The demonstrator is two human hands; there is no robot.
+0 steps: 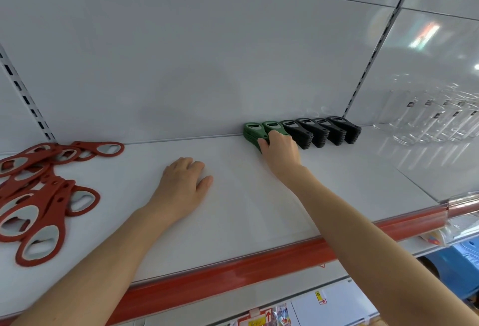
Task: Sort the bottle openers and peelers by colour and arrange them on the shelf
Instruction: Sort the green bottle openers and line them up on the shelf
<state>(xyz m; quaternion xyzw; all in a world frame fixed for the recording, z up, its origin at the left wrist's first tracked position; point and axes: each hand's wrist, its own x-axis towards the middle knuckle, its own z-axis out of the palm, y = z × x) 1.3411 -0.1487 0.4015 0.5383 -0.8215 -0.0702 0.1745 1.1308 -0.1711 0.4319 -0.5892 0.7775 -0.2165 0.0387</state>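
Note:
Along the back of the white shelf [233,217] stand two stacks of green bottle openers [252,131] and several stacks of black openers [321,131] in one row. My right hand [281,151] reaches to the green stacks and its fingers curl round the handle ends of them. My left hand [184,183] rests on the bare shelf in the middle, fingers loosely curled, holding nothing. A loose heap of red bottle openers [39,196] lies at the left end of the shelf.
Clear glass jars [435,123] stand on the neighbouring shelf section at the right. A red price rail [259,266] runs along the shelf's front edge. Slotted uprights [373,53] frame the white back panel. Packaged goods hang below.

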